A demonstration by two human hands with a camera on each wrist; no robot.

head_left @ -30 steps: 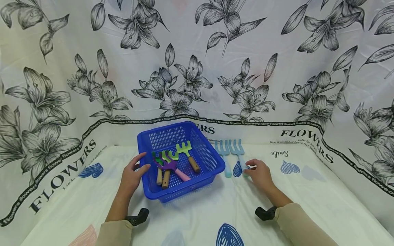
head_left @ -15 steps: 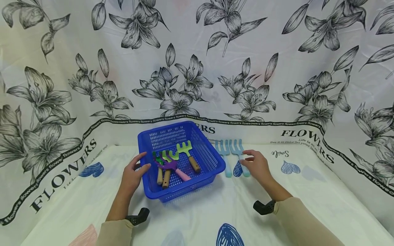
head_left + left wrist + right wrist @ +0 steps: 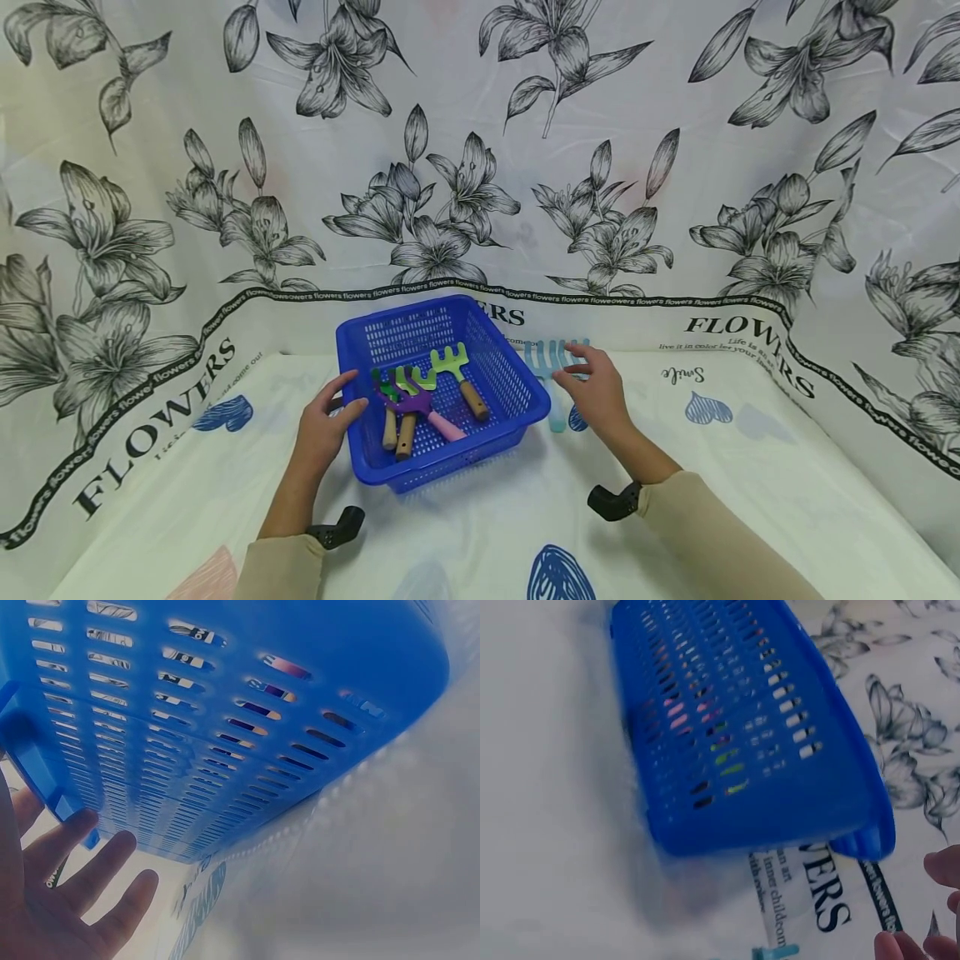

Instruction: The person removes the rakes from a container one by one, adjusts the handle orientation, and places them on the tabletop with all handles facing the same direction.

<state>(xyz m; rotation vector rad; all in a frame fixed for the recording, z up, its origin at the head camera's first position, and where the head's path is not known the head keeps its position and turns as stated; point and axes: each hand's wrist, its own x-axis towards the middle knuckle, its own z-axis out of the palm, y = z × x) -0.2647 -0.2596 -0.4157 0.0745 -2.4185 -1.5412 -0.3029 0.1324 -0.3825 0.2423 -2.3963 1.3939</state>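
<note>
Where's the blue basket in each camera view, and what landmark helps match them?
Head: blue basket, just below-left of centre.
Left wrist: basket across the top, left hand at lower left.
Right wrist: basket in the upper middle.
Shared landmark: the printed letters ERS, beyond the basket in the head view, below it in the right wrist view; not legible in the left wrist view.

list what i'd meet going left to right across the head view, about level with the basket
Dark blue heart print, left grip, blue basket, light-blue rake beside it, right grip, striped heart print.
</note>
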